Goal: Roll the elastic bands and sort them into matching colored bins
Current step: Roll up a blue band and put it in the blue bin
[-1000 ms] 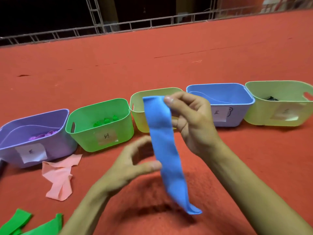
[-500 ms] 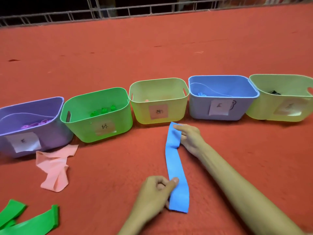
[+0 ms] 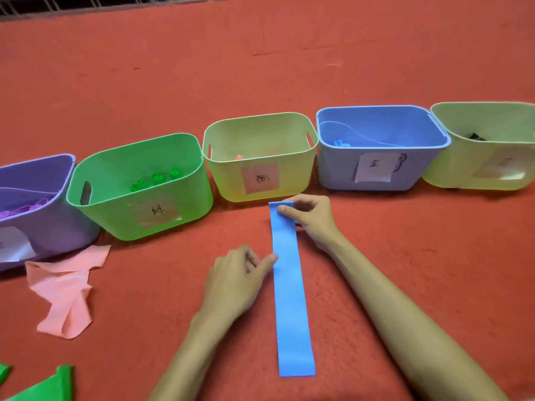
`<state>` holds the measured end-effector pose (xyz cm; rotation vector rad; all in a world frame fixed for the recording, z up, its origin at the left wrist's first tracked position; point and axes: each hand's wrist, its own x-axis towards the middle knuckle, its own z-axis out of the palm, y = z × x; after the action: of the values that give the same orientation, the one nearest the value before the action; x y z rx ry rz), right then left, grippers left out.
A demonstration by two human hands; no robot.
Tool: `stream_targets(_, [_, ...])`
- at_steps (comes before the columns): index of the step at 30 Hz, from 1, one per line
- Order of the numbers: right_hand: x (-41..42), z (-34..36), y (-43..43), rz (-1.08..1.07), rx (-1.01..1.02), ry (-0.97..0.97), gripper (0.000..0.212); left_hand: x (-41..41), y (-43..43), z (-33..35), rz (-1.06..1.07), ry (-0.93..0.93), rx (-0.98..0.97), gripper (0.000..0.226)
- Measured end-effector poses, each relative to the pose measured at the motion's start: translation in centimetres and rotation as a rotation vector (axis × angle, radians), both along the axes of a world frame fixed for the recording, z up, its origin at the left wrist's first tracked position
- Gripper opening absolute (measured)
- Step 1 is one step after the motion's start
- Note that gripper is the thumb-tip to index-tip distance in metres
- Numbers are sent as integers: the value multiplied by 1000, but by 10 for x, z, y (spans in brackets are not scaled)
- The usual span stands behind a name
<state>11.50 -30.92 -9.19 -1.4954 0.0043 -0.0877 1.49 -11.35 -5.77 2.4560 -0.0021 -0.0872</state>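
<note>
A long blue elastic band (image 3: pixel 291 296) lies flat on the red floor, running from in front of the bins toward me. My right hand (image 3: pixel 308 219) pinches its far end, which is slightly folded over. My left hand (image 3: pixel 236 280), fingers curled, touches the band's left edge with its thumb tip. Five bins stand in a row: purple (image 3: pixel 52 215), green (image 3: pixel 115 211) holding rolled green bands, yellow-green (image 3: pixel 231 180) with a pink label, blue (image 3: pixel 341 163) with a blue roll inside, and a second yellow-green bin (image 3: pixel 451 169) holding something dark.
A crumpled pink band (image 3: pixel 62 290) lies left of my hands, in front of the purple bin. Green bands (image 3: pixel 55 383) show at the bottom left corner. A metal railing runs along the far top edge of the red floor.
The blue band, held up in the air a second ago, now lies stretched flat on the floor. My left hand moved from its near end up to its middle left edge.
</note>
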Motion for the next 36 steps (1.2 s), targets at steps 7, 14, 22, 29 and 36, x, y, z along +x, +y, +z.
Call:
stream_targets(7, [5,-10,-5,3,33,-93,16,99,-23,-28,-187,-166,-439,6])
stream_targets(14, [13,-17,-6,-8,-97,-193,9,112,-24,-45,-159,-161,-560,12])
stream_targets(22, [10,-14,-4,-18,-92,-144,7,115,-25,-47,-140,-151,-623,9])
stream_targets(29, [10,-16,-5,-52,-105,-158,15,113,-28,-42,-127,-135,-693,18])
stream_targets(36, [8,-16,-5,-21,-77,-185,9,111,-28,-37,-155,-116,-765,9])
